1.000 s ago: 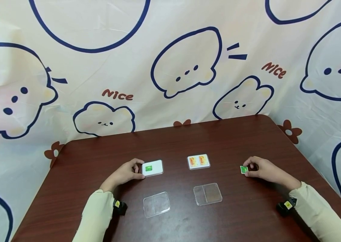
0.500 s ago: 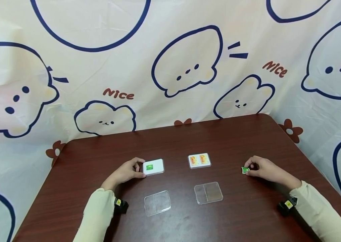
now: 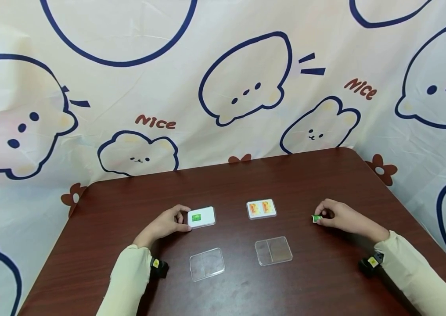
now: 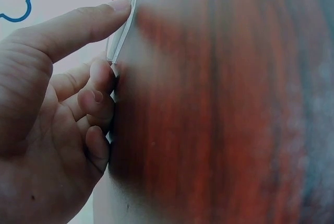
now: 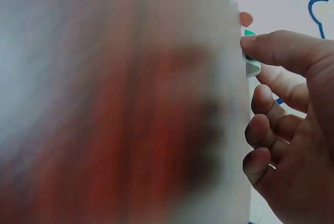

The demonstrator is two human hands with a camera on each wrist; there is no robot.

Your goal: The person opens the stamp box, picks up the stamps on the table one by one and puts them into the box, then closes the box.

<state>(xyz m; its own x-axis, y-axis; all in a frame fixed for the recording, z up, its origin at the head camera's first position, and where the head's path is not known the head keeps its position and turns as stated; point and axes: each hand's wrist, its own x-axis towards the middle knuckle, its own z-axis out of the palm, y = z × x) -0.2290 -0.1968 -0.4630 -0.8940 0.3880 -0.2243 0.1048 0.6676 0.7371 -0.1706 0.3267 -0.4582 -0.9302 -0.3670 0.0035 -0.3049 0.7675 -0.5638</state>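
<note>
In the head view my left hand [image 3: 163, 224] grips the left end of a clear plastic case [image 3: 213, 220], thumb at the near edge and index finger at the far one. Inside lies a white card [image 3: 208, 215] bearing one green stamp [image 3: 196, 217]. The left wrist view has the thumb pressed on the case's clear edge [image 4: 125, 35]. Off to the right, my right hand [image 3: 343, 216] pinches a second green stamp [image 3: 316, 218] between thumb and index finger, just above or on the table. Its serrated white edge shows in the right wrist view, the stamp [image 5: 252, 69] looking bent.
Behind the middle of the brown table [image 3: 160, 188] lies another case [image 3: 261, 217] with two orange stamps [image 3: 260, 207] on white. Nearer are two clear lids [image 3: 207, 264], the right-hand lid [image 3: 273, 251] below the orange stamps. A printed curtain [image 3: 191, 145] borders the table's far side.
My right hand has shifted slightly left with the green stamp, which now looks more curled and shows a narrower face. My left hand keeps its grip on the case.
</note>
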